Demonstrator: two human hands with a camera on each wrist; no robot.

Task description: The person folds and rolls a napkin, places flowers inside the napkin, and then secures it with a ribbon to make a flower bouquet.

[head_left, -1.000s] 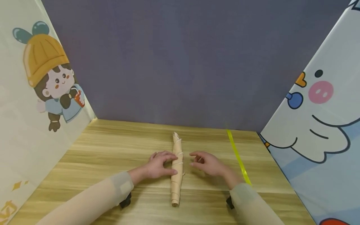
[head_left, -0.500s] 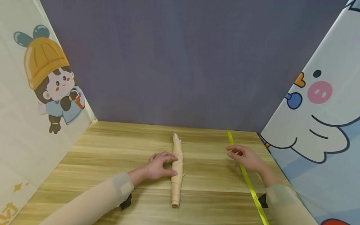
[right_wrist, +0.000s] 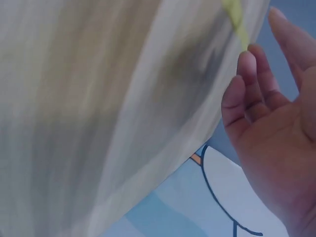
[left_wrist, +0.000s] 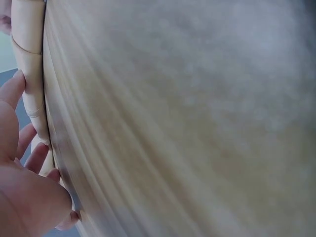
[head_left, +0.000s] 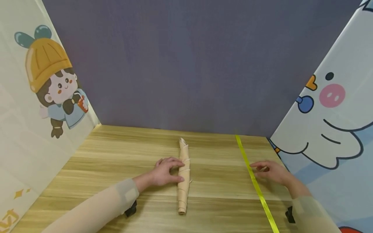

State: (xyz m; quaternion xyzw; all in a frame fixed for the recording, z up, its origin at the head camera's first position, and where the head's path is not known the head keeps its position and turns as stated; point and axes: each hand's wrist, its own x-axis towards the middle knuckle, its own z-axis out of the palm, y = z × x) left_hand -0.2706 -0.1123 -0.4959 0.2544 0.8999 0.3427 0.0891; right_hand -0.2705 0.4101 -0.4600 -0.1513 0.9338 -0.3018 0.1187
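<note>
A beige rolled-up sheet (head_left: 183,191), wound with a thin pale cord, lies lengthwise on the wooden table. My left hand (head_left: 164,172) comes in from its left side, thumb and forefinger spread apart, both tips resting on the roll. In the left wrist view the thumb and fingertips touch the side of the beige roll (left_wrist: 29,29). Off to the right, my right hand (head_left: 272,173) hovers with loosely bent fingers and holds nothing that I can see. Its fingertips are close to a yellow strip (head_left: 260,195) that runs along the table; whether they touch it I cannot tell.
The wooden table (head_left: 125,142) ends at a dark grey back panel (head_left: 180,64). A white left panel (head_left: 17,113) with a cartoon child and a right panel (head_left: 349,136) with cartoon animals close the sides.
My right hand has gone from just beside the roll out to the right, past the yellow strip, and come lower. My left hand and the roll have stayed in place.
</note>
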